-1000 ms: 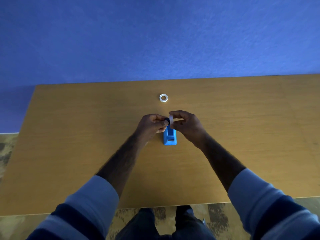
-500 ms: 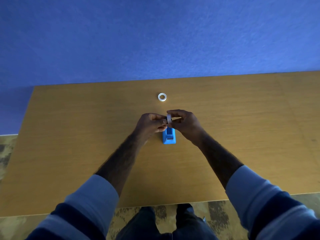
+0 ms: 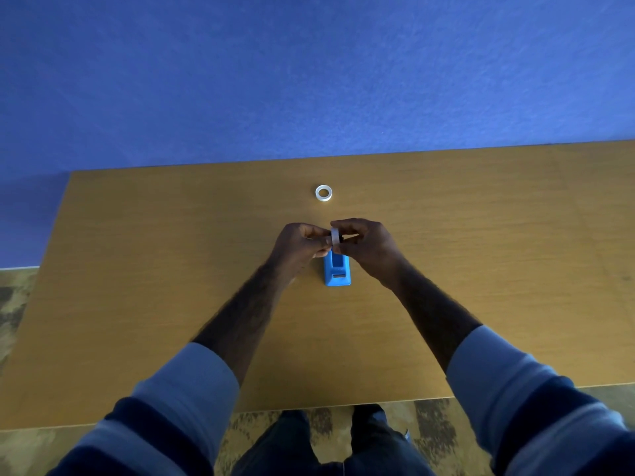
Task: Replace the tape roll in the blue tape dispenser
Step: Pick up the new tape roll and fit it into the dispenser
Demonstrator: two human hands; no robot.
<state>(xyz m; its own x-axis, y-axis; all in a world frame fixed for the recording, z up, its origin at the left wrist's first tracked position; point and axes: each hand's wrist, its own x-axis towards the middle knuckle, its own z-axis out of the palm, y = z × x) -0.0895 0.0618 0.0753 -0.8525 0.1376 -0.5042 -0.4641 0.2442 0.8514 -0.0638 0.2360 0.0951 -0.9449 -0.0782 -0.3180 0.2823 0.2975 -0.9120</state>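
With both my left hand (image 3: 299,244) and right hand (image 3: 365,242) pinching the tape roll (image 3: 334,236) just above the blue tape dispenser (image 3: 337,270) on the desk (image 3: 144,269), I'd keep the roll upright and lower it squarely into its cradle.

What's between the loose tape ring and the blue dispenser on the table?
Head view: the hands, left and right, pinching a tape roll above the blue dispenser. Between the loose ring and the hands, bare table.

Left hand (image 3: 302,243), right hand (image 3: 367,243) pinch tape roll (image 3: 334,236) above blue dispenser (image 3: 337,271).
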